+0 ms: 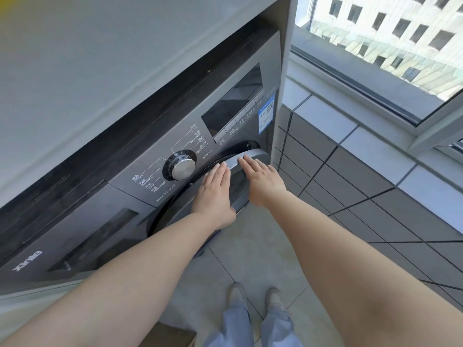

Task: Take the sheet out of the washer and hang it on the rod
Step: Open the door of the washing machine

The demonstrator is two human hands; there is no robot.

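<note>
both flat and holding nothing, left hand (215, 190) and right hand (261, 179) on the washer (120, 196) door (236, 189), sheet unseen, presumably inside, likely damp, heavy, limp: best gathered by a bunched edge.

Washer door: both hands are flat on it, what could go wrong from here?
1. Both hands, left hand and right hand, lie flat on the washer door, gripping nothing; pulling may slip.
2. The tiled wall stands close right of the door, so the swing could be cramped.
</note>
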